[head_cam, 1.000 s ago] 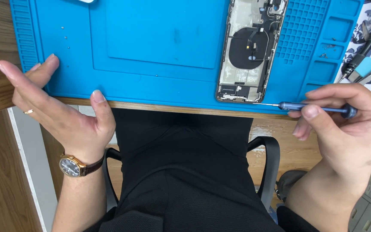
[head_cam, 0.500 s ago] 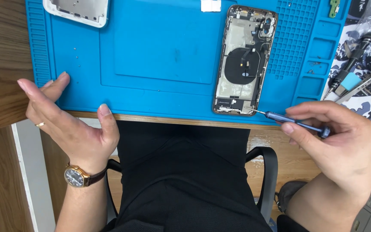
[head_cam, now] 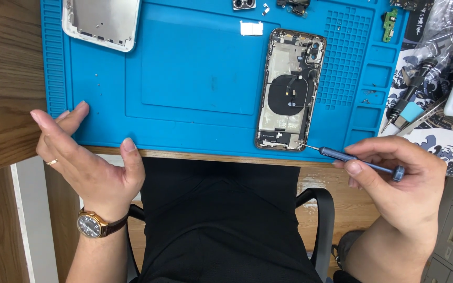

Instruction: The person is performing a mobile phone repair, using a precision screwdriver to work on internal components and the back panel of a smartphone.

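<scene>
Pinched in the right hand, a slim blue screwdriver puts its tip on the bottom corner of the opened phone, which lies on the blue mat. Left hand hovers released, fingers spread, over the mat's near left edge. Left of the phone the mat is bare; a silver back plate sits far left, a clear plastic bag to the right.

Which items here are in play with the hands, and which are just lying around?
In play: right hand holding the screwdriver, its tip at the opened phone's lower corner; left hand, open, on the blue mat's edge.

Lying about: silver back plate, small green board, spare driver off the mat.
</scene>
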